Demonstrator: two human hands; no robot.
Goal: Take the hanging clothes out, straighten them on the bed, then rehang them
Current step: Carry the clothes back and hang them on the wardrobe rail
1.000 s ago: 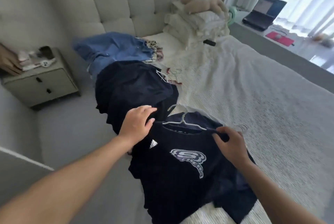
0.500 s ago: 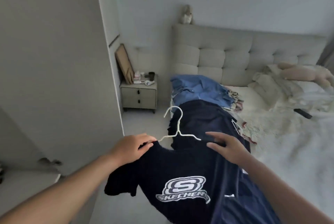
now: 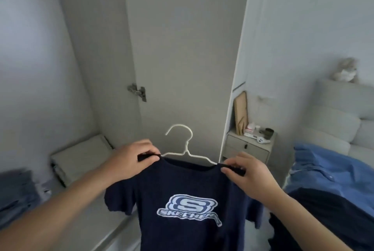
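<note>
A navy T-shirt (image 3: 182, 190) with a pale logo hangs on a white wire hanger (image 3: 185, 145), held up in the air in front of an open wardrobe door (image 3: 182, 48). My left hand (image 3: 129, 159) pinches the shirt's left shoulder at the hanger end. My right hand (image 3: 249, 171) pinches the right shoulder. The hanger's hook points up and is free. On the bed at the right lie a blue garment (image 3: 332, 169) and a dark navy garment (image 3: 332, 210).
Folded pale cloth (image 3: 81, 159) and grey folded clothes (image 3: 16, 194) lie on a wardrobe shelf at the left. A nightstand (image 3: 247, 147) with small items stands beyond the door's edge. A padded headboard (image 3: 344, 113) rises at the right.
The shirt on its hanger has been lifted off the bed and swung left toward the wardrobe. My right hand went from flat on the shirt to pinching its right shoulder.
</note>
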